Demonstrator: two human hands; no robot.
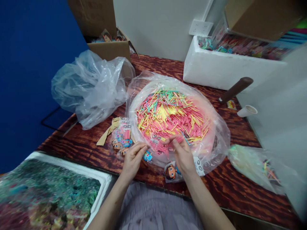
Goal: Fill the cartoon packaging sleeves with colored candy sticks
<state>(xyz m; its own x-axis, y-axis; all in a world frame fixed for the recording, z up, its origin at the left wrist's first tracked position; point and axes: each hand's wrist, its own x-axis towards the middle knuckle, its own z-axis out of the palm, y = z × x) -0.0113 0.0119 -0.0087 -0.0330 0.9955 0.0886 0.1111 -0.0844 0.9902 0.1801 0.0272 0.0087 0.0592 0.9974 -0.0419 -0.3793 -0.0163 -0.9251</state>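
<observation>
A wide plastic-lined container [222, 127] holds a heap of thin pink, yellow and green sticks [177, 119]. At its front left edge, my left hand [134, 158] pinches a small clear packet with a blue printed label [147, 156]. Over the front of the heap my right hand [183, 156] is closed, its fingertips around some pink sticks. A packet with a cartoon face [170, 172] lies just below my right hand, beside a white printed piece [199, 166]. Left of the container are several filled packets [122, 139].
Crumpled clear bag [96, 86] and cardboard box [109, 49] stand back left. White foam box [216, 68], brown tube [236, 90] and paper cup [247, 111] are at right, with a clear bag [254, 166] nearer. Another foam box [105, 182] sits front left.
</observation>
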